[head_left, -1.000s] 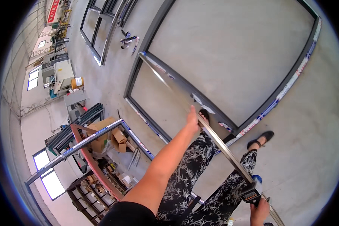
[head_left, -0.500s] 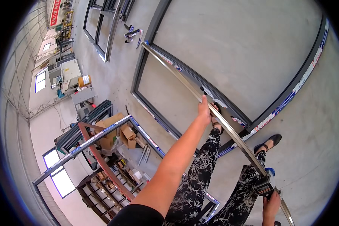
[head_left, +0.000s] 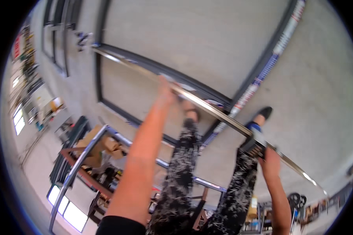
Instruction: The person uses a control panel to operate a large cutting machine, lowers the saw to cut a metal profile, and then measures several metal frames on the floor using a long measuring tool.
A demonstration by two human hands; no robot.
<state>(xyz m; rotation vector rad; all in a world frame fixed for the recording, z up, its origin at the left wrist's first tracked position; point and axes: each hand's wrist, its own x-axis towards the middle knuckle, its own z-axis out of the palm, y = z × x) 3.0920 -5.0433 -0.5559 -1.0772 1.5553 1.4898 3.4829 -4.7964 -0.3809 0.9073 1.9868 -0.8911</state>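
A long, shiny metal measuring bar point(head_left: 211, 105) slants across the view from upper left to lower right, above a dark grey window frame point(head_left: 141, 58) on the floor. My left hand point(head_left: 167, 93) is closed round the bar left of its middle. On the bar's right part sits a black box point(head_left: 253, 145) with a small panel, next to a blue part. My right hand point(head_left: 269, 157) is closed at the box's right side; its fingers are partly hidden. At the bar's far left end, its tip lies by the frame's left side. The picture is smeared by motion.
My feet, one in a black shoe point(head_left: 266, 112), stand by the frame's near corner. Another window frame point(head_left: 81, 162) stands upright at lower left, before cardboard boxes point(head_left: 113, 144) and a reddish-brown beam point(head_left: 82, 172). More frames point(head_left: 57, 39) stand at upper left.
The view has turned and shifted, so the frame and bar appear further left. Both hands still grip the bar and its box. More of my right forearm now shows.
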